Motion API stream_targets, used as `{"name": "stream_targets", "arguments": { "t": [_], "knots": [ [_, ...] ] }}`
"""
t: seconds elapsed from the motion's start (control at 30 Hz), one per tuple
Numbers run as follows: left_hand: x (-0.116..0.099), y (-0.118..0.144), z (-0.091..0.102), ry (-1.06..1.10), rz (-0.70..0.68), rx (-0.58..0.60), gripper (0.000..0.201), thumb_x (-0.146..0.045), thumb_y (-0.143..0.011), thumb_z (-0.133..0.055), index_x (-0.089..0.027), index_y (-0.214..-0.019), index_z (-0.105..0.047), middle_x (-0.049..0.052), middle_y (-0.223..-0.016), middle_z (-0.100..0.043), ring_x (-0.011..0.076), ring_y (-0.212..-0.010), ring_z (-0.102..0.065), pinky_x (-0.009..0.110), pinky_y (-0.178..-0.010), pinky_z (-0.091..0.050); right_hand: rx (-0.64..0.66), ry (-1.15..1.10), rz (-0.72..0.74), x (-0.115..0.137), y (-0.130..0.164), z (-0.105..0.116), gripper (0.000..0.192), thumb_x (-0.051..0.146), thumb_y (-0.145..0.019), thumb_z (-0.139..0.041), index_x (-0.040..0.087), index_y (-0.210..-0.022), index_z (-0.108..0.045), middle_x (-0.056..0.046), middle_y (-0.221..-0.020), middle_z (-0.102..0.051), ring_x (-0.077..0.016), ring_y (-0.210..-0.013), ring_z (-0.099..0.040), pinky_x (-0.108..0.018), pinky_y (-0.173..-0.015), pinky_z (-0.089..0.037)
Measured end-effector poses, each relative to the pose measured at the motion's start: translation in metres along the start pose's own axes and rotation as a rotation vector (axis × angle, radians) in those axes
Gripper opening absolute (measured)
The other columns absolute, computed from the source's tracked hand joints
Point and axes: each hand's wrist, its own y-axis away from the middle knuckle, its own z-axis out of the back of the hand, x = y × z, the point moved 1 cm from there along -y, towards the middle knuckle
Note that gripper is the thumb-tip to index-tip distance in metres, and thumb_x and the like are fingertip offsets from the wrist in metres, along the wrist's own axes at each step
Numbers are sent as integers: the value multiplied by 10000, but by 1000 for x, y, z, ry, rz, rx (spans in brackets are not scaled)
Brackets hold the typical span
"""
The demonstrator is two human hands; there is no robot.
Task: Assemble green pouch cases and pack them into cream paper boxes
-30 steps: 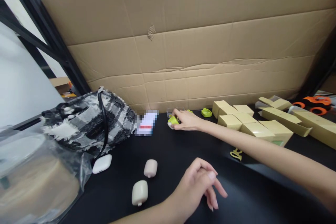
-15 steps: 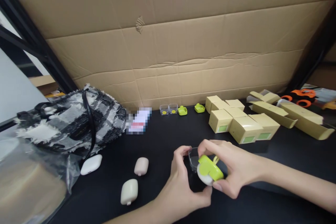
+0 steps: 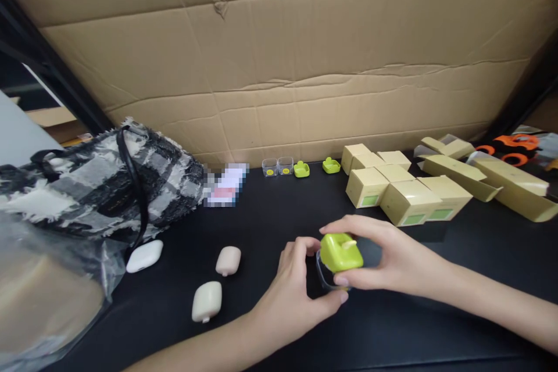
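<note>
My right hand [image 3: 387, 253] pinches a lime green case [image 3: 337, 253] with a small pale loop on top. Under it is a clear plastic box [image 3: 322, 275], its near wall partly hidden by my fingers. My left hand [image 3: 294, 290] curves around the box from the left, fingertips at its far side and thumb at its near side. The green case sits at the box's open top, tilted a little; how deep it goes in I cannot tell. To the left lie a pink rounded case [image 3: 228, 260] and a cream rounded case [image 3: 207, 301].
A white earbud case [image 3: 145, 256] lies by a checked fabric bag [image 3: 108, 180]. Two clear boxes [image 3: 278, 166] and two green covers [image 3: 301, 170] line the back. Several small cardboard boxes [image 3: 407, 200] and opened cartons [image 3: 510, 186] stand right. A cardboard wall [image 3: 279, 40] closes the back.
My right hand has turned the green case upright, bringing it left over the clear box. The white rounded part beneath it no longer shows. The whole view has tipped slightly downward.
</note>
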Motion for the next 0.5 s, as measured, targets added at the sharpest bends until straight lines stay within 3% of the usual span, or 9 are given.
{"name": "stream_targets", "arguments": {
  "t": [0.27, 0.5],
  "knots": [
    [2, 0, -1, 22, -12, -13, 444, -228, -720, -672, -236, -1098, -439, 73, -1140, -514, 289, -1137, -466, 490, -1004, -358, 78, 220, 103, -2, 0, -12, 425, 334, -756, -706, 208, -1149, -603, -58, -1007, -678, -232, -912, -638, -329, -743, -494],
    [0, -1, 0, 26, -18, -1, 452, -260, -718, -682, -214, -1100, -446, 93, -1146, -509, 293, -1136, -470, 479, -1006, -357, 108, 182, 65, 3, 2, -7, 517, 383, -738, -730, 209, -1194, -559, -59, -1086, -642, -228, -975, -622, -333, -801, -498]
  ]
}}
